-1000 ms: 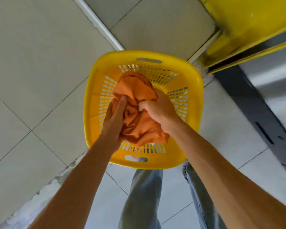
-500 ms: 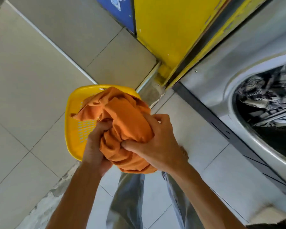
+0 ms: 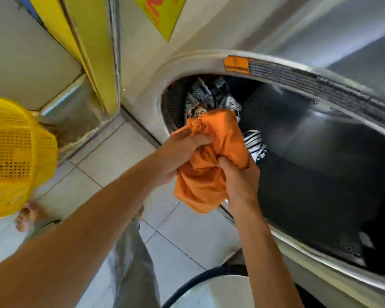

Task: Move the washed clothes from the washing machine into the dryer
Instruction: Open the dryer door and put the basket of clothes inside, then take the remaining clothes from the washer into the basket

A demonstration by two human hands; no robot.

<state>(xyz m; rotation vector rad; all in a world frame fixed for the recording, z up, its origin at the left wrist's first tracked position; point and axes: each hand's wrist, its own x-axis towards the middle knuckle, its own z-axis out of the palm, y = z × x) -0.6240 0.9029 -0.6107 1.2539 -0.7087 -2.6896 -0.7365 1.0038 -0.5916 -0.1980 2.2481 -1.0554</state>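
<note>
Both my hands hold a bunched orange cloth (image 3: 209, 165) right at the round opening of a steel drum machine (image 3: 209, 61). My left hand (image 3: 180, 152) grips the cloth's upper left part. Underneath, my right hand (image 3: 238, 178) clutches its lower right part. The top of the cloth reaches past the rim into the dark drum. Black-and-white patterned clothes (image 3: 200, 96) lie deeper inside, and a striped piece (image 3: 253, 145) shows just behind the orange cloth.
A yellow plastic laundry basket (image 3: 13, 156) sits on the tiled floor (image 3: 111, 161) at the left. A yellow panel (image 3: 93, 58) stands beside the machine. The open round door's edge (image 3: 209, 278) shows at the bottom. My legs in grey trousers (image 3: 131, 258) are below.
Both hands lifted the orange cloth out of the yellow basket and carried it right and up to the drum opening. The basket now lies off to the left.
</note>
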